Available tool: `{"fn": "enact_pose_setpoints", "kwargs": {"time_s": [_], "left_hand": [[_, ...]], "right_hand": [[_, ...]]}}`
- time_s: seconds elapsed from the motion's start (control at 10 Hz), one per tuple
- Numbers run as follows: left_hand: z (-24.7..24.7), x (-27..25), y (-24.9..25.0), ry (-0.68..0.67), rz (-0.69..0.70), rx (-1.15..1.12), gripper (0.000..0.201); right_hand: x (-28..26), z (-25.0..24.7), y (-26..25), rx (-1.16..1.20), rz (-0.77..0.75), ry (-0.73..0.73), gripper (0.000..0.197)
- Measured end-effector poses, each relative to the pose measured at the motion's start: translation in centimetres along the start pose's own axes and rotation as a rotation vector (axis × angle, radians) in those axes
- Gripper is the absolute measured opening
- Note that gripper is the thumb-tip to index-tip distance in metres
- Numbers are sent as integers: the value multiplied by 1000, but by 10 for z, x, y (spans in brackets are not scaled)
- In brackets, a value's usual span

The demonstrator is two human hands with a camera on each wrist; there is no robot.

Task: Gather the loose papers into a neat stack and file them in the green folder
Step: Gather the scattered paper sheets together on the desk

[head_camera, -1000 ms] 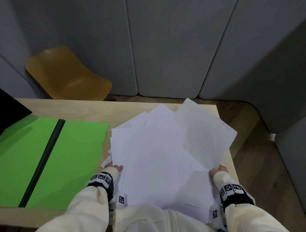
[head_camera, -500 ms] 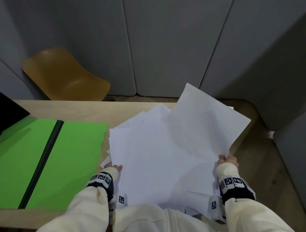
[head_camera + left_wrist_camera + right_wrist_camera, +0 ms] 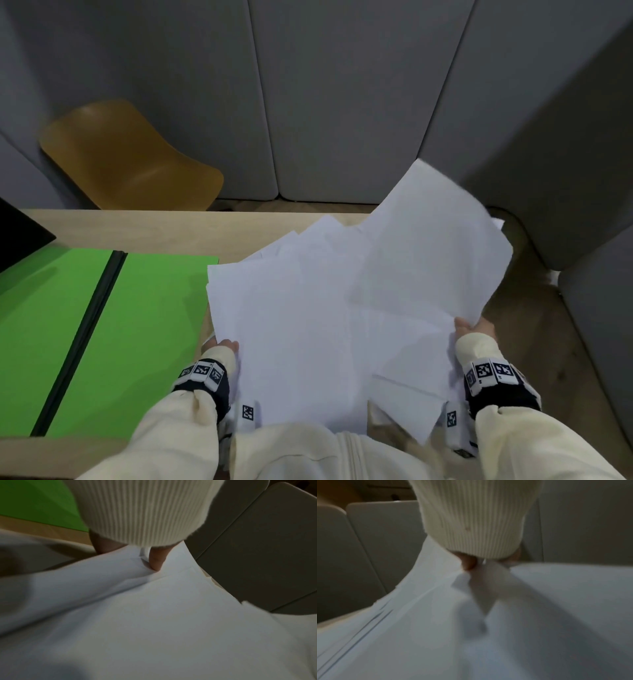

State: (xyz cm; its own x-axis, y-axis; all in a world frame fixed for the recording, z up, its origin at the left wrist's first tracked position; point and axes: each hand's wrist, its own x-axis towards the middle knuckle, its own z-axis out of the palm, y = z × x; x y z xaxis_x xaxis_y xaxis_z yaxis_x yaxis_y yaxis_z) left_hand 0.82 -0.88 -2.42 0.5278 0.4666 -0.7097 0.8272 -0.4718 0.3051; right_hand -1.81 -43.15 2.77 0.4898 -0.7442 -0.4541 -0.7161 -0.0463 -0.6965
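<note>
Roughly speaking, the gathering is about half done. The loose papers are all in one overlapping bundle over the right half of the table, but they fan out at different angles, with corners sticking out toward the far edge and past the right edge, so no neat stack exists yet.

The left hand holds the bundle's left edge near the table's front edge; the left wrist view shows the thumb pressing down on top of the sheets, and the fingers, hidden underneath, presumably pinch from below. The right hand grips the right side, its thumb on top of a sheet whose corner is folded or curled beside it; that view is blurred, so the rest of the grip cannot be made out. The sheet nearest this hand tilts up clear of the others, its far corner raised above the table's far right corner.

The green folder lies open and flat on the left half of the table, its black spine running from far edge to front edge, its right edge just beside the papers. Nothing rests in it.

Still to do, by my reading: square the sheets so their edges line up, carry the stack over to the folder, lay it inside and close the cover.
</note>
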Motion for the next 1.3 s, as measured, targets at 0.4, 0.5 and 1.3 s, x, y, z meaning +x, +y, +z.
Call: {"fn": "enact_pose_setpoints", "kwargs": {"time_s": [0.4,0.5,1.3], "left_hand": [[34,-4,12,-98,27,-263,59],[41,-12,23,-92,41,-268,57],[41,-4,12,-44,8,-271,58]], "right_hand": [[-22,50,42,-612,89,-473,83],[-27,51,36,-545,73,-456,67],[1,32,44,-389,133,-343,49]]}}
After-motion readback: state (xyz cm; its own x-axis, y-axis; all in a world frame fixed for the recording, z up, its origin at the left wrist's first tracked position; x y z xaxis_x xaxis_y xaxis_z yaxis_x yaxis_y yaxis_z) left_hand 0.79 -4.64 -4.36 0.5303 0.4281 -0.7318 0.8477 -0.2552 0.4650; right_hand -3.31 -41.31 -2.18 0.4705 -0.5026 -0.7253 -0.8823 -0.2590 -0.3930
